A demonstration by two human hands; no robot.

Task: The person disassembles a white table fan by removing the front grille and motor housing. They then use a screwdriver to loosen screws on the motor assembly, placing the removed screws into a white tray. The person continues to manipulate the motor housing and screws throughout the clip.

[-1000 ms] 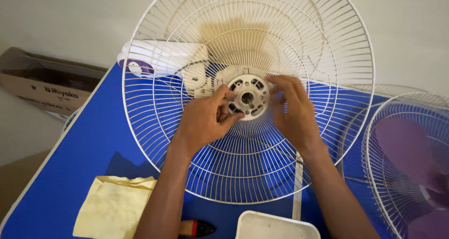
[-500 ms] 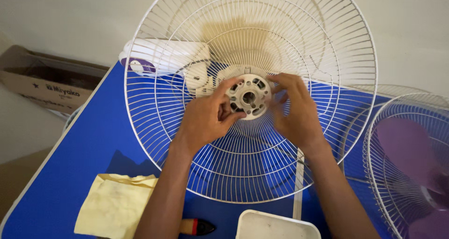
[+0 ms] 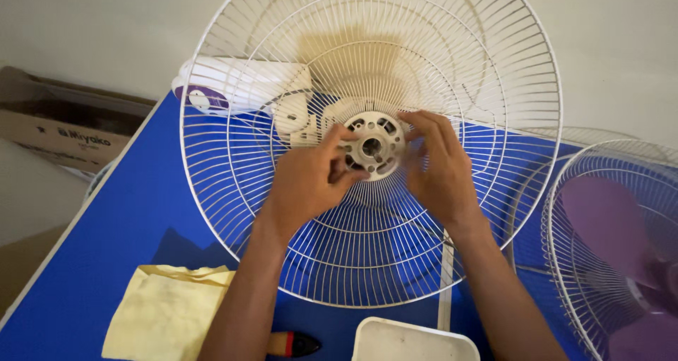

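— Where is the white fan guard?

— Upright over the middle of the blue table, with both hands at its round hub.

— And the grips?

— The left hand pinches the hub's left edge; the right hand curls its fingertips on the right edge.

— What might go wrong?

— If either pinch slips, I'd judge the guard could tip onto the white motor housing behind it, or swing right against the purple-bladed fan.

White wire fan guard, blue table, pale yellow cloth, purple fan blades
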